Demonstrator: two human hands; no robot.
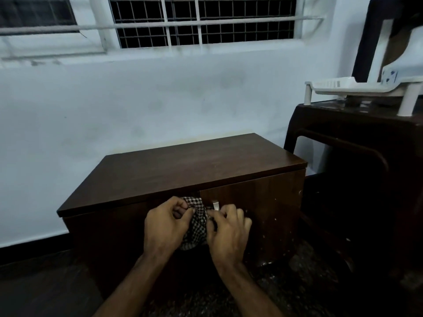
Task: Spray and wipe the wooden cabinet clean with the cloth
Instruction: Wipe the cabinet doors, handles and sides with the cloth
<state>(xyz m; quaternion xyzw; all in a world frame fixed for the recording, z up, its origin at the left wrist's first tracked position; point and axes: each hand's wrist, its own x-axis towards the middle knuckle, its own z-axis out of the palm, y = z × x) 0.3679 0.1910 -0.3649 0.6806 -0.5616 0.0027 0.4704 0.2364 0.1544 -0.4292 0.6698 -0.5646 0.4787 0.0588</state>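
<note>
A low dark wooden cabinet (183, 165) stands against the pale wall, its flat top bare. In front of its doors hangs a black-and-white checked cloth (197, 225), bunched between both hands. My left hand (164, 227) pinches the cloth's upper left edge with thumb and curled fingers. My right hand (229, 234) grips its right side, just below a small metal door handle (215, 205). No spray bottle is in view.
A dark brown plastic table (357, 143) stands to the cabinet's right, carrying a white plastic rack (357, 88). A barred window (201, 19) runs along the wall above. The floor (297, 282) below is dark and speckled.
</note>
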